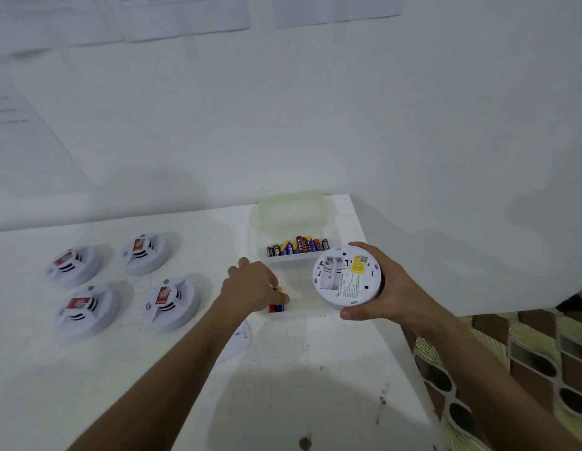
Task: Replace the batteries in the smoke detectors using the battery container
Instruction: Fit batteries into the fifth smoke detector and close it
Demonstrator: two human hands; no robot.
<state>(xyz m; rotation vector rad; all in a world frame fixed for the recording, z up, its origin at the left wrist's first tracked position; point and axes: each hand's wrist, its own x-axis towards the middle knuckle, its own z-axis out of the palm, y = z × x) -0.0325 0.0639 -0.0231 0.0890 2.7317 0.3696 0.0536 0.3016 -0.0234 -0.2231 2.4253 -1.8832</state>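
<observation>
Left hand (255, 288) pinching batteries (277, 308) in container (302, 312), frame centre; right hand (377, 288) gripping detector (346, 276), bay empty. Best checking polarity before seating cells.

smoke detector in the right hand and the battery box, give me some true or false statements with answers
1. The right hand holds a smoke detector back side up. True.
2. Its battery bay is full. False: it looks empty.
3. The left hand rests on the table. False: its fingers are at batteries in the container's near section.
4. Four other detectors lie to the left. True.
5. The container lid is closed. False: it is open.
</observation>
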